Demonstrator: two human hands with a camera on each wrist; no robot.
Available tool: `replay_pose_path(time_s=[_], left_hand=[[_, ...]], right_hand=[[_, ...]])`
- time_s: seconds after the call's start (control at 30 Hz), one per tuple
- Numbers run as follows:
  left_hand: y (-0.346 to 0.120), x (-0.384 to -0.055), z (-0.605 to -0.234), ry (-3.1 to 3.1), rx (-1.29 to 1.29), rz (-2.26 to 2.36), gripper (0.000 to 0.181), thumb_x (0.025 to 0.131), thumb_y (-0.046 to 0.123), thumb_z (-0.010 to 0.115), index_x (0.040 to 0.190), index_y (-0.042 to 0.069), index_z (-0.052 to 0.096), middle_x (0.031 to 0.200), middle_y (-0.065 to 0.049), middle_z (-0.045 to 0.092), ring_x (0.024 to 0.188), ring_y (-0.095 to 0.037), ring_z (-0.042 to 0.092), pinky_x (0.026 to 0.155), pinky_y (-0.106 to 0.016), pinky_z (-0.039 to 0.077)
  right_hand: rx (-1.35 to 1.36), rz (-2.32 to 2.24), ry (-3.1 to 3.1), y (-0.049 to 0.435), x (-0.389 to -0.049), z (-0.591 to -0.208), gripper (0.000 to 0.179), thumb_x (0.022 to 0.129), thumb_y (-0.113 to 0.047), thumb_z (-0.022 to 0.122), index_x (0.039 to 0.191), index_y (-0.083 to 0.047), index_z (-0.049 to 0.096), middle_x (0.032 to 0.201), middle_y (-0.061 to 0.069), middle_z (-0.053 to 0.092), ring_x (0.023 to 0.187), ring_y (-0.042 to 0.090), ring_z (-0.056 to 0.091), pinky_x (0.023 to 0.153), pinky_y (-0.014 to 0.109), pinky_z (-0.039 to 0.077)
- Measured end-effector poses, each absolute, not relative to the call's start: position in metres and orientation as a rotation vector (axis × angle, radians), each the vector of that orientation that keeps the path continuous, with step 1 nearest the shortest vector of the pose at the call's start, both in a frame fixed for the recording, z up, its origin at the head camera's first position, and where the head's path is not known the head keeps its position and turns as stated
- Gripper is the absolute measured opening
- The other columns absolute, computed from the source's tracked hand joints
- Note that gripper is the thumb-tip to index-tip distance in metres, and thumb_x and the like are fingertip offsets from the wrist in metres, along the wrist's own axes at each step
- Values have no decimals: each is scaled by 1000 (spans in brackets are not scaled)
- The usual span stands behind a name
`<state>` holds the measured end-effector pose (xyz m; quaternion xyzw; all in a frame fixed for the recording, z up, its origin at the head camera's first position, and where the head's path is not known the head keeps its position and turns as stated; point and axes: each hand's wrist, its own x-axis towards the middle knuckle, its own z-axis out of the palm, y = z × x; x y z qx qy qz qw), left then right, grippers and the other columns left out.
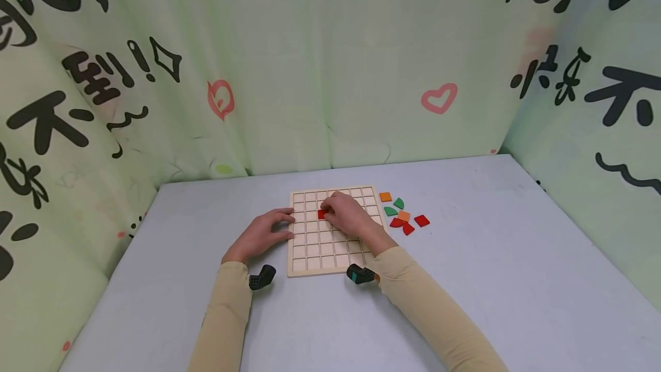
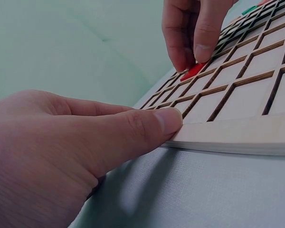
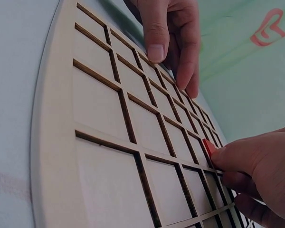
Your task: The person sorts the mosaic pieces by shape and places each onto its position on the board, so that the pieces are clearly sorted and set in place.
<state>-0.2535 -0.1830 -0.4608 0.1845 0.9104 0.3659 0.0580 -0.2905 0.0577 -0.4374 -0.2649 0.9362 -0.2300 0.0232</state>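
Observation:
A light wooden grid board (image 1: 314, 273) lies flat on the table. My right hand (image 1: 347, 215) is over its upper middle, thumb and fingers pinching a red tile (image 1: 322, 214) at one of the squares. In the left wrist view the red tile (image 2: 194, 71) shows below the right fingertips, low against the grid. My left hand (image 1: 261, 234) rests at the board's left edge, its fingers fairly straight and spread along the side. Seen from the left wrist, the left thumb (image 2: 168, 121) touches the board's rim.
Right of the board lie several loose pieces: an orange square (image 1: 385, 196), a green quarter-round piece (image 1: 399, 203) and a red square (image 1: 422, 220) among them. Dark cameras sit on both wrists. A pale green curtain (image 1: 330, 73) surrounds the white table (image 1: 516, 280).

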Motion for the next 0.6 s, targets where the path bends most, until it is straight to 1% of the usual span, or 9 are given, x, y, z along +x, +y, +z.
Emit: replay_pose_path(time_s=[0.4,0.6], left_hand=[[-182,-255,-461,2748,536,1106,38,88,24,75,121,7,66,147,-6,48,139,-28,38,116,-45,32],[-181,-253,-459,2754,532,1100,38,88,24,75,121,7,66,147,-8,48,139,-29,38,116,-46,32]], right_hand=[[-819,-730,2903,62,-290,-438,24,93,-7,65,116,-1,68,110,11,64,99,23,60,90,34,53],[-775,-830,2876,71,-292,-437,29,94,-7,62,122,-2,65,115,10,63,101,23,61,92,35,53]])
